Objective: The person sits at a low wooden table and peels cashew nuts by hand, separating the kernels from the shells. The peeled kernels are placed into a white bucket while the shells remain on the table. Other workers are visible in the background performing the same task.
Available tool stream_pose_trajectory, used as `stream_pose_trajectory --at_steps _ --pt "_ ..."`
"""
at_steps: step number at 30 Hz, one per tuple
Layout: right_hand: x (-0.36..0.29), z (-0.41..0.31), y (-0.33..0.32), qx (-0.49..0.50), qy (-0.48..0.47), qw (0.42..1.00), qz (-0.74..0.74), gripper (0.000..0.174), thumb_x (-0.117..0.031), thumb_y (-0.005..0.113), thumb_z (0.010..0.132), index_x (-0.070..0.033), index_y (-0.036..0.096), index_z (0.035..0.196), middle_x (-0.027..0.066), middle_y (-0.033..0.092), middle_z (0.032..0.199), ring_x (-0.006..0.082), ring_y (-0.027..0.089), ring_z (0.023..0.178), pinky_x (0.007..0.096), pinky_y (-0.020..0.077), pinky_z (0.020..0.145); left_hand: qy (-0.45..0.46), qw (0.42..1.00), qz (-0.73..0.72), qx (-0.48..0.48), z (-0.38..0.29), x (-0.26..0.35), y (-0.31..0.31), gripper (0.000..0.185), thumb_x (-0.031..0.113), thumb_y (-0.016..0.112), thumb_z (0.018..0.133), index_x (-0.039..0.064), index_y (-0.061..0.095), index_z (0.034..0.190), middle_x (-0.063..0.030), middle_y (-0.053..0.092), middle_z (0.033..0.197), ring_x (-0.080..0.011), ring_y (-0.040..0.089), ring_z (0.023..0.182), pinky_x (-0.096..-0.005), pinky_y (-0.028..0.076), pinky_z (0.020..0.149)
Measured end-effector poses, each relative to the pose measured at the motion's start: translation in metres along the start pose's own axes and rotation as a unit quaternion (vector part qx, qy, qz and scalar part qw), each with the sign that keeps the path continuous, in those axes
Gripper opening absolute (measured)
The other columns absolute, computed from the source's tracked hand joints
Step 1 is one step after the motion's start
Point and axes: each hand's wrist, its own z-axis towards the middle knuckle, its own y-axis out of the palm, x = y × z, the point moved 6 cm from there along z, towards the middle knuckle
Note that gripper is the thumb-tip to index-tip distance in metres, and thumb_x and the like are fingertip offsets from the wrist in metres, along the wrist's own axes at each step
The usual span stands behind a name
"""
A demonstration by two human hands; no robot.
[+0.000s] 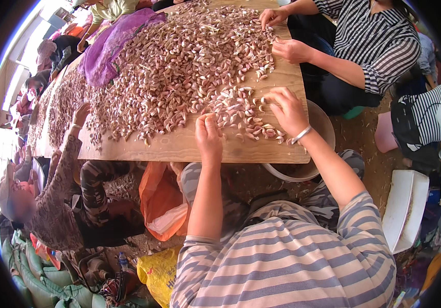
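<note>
Loose garlic cloves [174,73] cover much of a plywood tabletop [166,151] in a wide heap. A smaller group of paler cloves [231,106] lies between my two hands, near the table's corner. My left hand [209,136] has its thumb and fingers pinched together at the front of this group, on what looks like a garlic clove at the fingertips. On the other side, my right hand [289,111] is held low over the board with thumb and fingers apart. Its fingertips are at a single clove [262,100]. A bracelet circles my right wrist.
A co-worker's hands [290,51] reach over the right edge; another's hand [81,113] is on the left. Purple mesh [106,50] lies on the heap. Below the corner stands a round tub [322,127], with an orange bag [162,200] under the front edge and a white bin [403,210] at right.
</note>
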Motion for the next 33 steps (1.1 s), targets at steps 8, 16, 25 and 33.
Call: stream_pose_trajectory --at_steps 8,16,25,33 --pt "-0.019 0.022 0.07 -0.2 0.003 0.977 0.071 0.036 -0.036 0.069 0.092 -0.011 0.069 0.118 0.0088 0.064 0.122 0.0301 0.058 0.116 0.0434 0.0433 0.103 -0.04 0.998 -0.046 -0.003 -0.005 -0.004 -0.011 0.018 0.021 0.045 0.111 0.008 0.05 0.099 0.0043 0.048 0.073 -0.0029 0.04 0.057 -0.0207 0.033 0.049" --pt "-0.018 -0.03 0.014 -0.16 -0.046 0.985 -0.046 0.021 -0.025 0.075 0.079 -0.016 0.071 0.098 0.001 0.063 0.11 0.0253 0.057 0.107 0.0424 0.0417 0.095 -0.031 0.999 -0.011 0.02 -0.009 -0.002 -0.004 0.012 0.004 0.044 0.105 0.006 0.055 0.11 -0.0014 0.06 0.086 -0.0056 0.049 0.063 -0.0215 0.042 0.053" --pt "0.037 -0.067 -0.072 -0.075 0.086 0.993 0.017 0.008 -0.01 0.073 0.08 -0.01 0.072 0.088 0.0028 0.065 0.093 0.0254 0.062 0.091 0.0377 0.0495 0.083 0.048 0.896 0.442 -0.001 -0.055 0.024 0.002 0.024 0.016 0.057 0.099 0.002 0.056 0.119 -0.0206 0.067 0.096 -0.0394 0.063 0.092 -0.0466 0.048 0.082" --pt "0.029 -0.085 -0.083 -0.021 0.062 0.997 0.041 0.029 -0.012 0.072 0.083 -0.007 0.072 0.111 0.0098 0.065 0.114 0.0292 0.063 0.104 0.039 0.0513 0.091 0.068 0.785 0.613 -0.058 -0.06 0.011 0.032 0.062 0.035 0.071 0.092 0.003 0.049 0.14 -0.0171 0.07 0.113 -0.0372 0.064 0.105 -0.0489 0.047 0.091"
